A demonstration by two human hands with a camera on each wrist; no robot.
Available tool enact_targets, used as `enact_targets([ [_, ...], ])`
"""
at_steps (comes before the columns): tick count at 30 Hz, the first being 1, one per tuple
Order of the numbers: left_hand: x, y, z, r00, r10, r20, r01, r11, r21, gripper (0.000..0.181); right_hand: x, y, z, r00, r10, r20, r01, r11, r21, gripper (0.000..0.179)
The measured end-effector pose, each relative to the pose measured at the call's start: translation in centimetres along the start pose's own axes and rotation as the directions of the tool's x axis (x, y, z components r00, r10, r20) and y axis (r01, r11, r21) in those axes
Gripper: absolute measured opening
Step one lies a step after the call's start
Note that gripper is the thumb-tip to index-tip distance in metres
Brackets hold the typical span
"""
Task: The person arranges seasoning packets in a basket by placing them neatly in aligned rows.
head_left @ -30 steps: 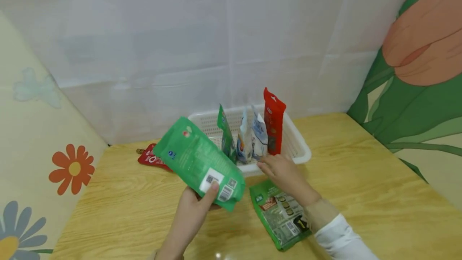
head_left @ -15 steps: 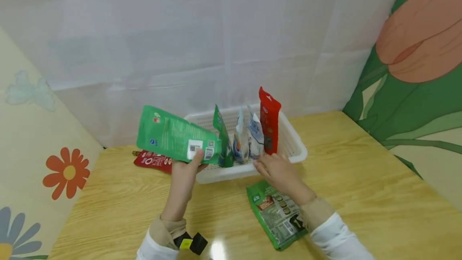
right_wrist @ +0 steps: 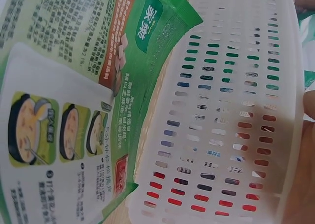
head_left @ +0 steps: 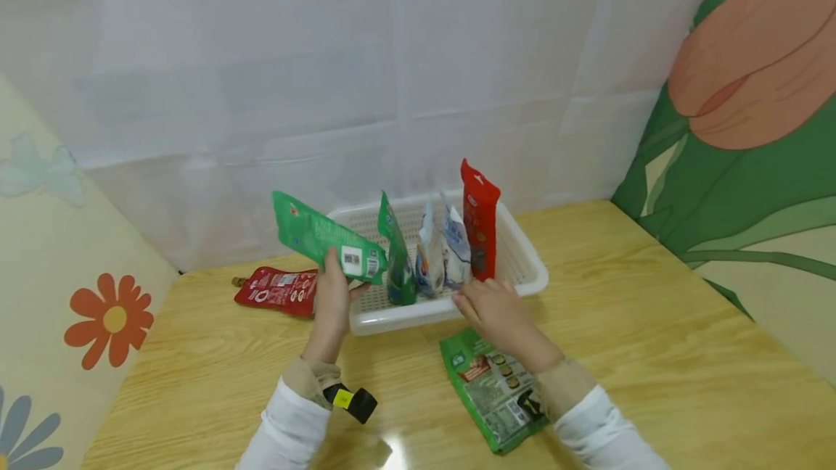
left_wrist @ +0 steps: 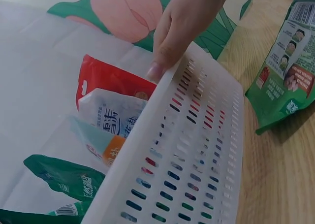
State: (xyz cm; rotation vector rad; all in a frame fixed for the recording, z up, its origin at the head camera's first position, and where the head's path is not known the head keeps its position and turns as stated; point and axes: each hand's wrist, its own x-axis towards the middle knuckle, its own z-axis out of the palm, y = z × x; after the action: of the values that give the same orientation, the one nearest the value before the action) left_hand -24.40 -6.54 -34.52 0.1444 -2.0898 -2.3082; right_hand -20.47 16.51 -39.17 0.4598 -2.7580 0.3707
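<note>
My left hand (head_left: 332, 303) holds a green pouch (head_left: 320, 234) with the thumb on its labelled face. The pouch slants over the left end of a white plastic basket (head_left: 392, 323). Inside the basket, another green pouch (head_left: 400, 267), two white-and-blue bags (head_left: 456, 245) and a tall red bag (head_left: 480, 227) stand upright in a row. My right hand (head_left: 499, 314) grips the basket's front rim near the red bag. In the left wrist view, that hand's thumb (left_wrist: 160, 66) laps over the rim.
A red spouted pouch (head_left: 277, 290) lies left of the basket. In front of it, a green food packet (head_left: 493, 390) lies flat on the wooden table (head_left: 620, 325), partly under my right forearm. White sheeting (head_left: 261, 93) hangs behind; painted walls flank both sides.
My left hand has carried the green pouch away from me and over the basket's left end, tilting it. The right hand stays at the front rim. The view has shifted slightly.
</note>
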Motion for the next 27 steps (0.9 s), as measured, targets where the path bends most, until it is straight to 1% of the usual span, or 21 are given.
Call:
enact_targets([
  [5,1.5,-0.2,-0.1,1.0,-0.025,-0.008,0.026,0.997,0.078,0.054,0.0,0.0,0.1,1.0,0.008,0.009,-0.008,1.0,0.001,0.023],
  [10,2.8,-0.5,-0.3,0.998,-0.055,0.029,0.05,0.984,0.168,0.053,0.0,0.0,0.2,1.0,0.005,0.015,-0.005,1.0,0.0,0.023],
  [15,3.7,-1.0,-0.3,0.991,-0.115,0.067,0.097,0.968,0.233,0.051,0.0,-0.1,0.2,1.0,0.006,0.008,-0.006,1.0,-0.001,0.023],
  [19,4.1,-1.6,-0.5,0.982,-0.163,0.097,0.134,0.958,0.253,0.052,0.0,-0.2,0.2,1.0,-0.004,0.013,0.004,1.0,0.0,0.024],
  [23,4.3,-1.8,-0.6,0.97,-0.187,0.153,0.144,0.955,0.259,0.052,0.0,-0.2,0.2,1.0,-0.007,-0.001,0.007,1.0,-0.001,0.023],
  [25,4.4,-1.9,-0.6,0.96,-0.207,0.188,0.151,0.95,0.275,0.053,0.0,-0.1,0.2,1.0,-0.01,-0.013,0.01,1.0,-0.003,0.023],
  [27,4.7,-1.9,-0.5,0.949,-0.23,0.217,0.157,0.939,0.307,0.054,0.0,-0.1,0.1,1.0,-0.01,-0.019,0.009,1.0,-0.004,0.022],
])
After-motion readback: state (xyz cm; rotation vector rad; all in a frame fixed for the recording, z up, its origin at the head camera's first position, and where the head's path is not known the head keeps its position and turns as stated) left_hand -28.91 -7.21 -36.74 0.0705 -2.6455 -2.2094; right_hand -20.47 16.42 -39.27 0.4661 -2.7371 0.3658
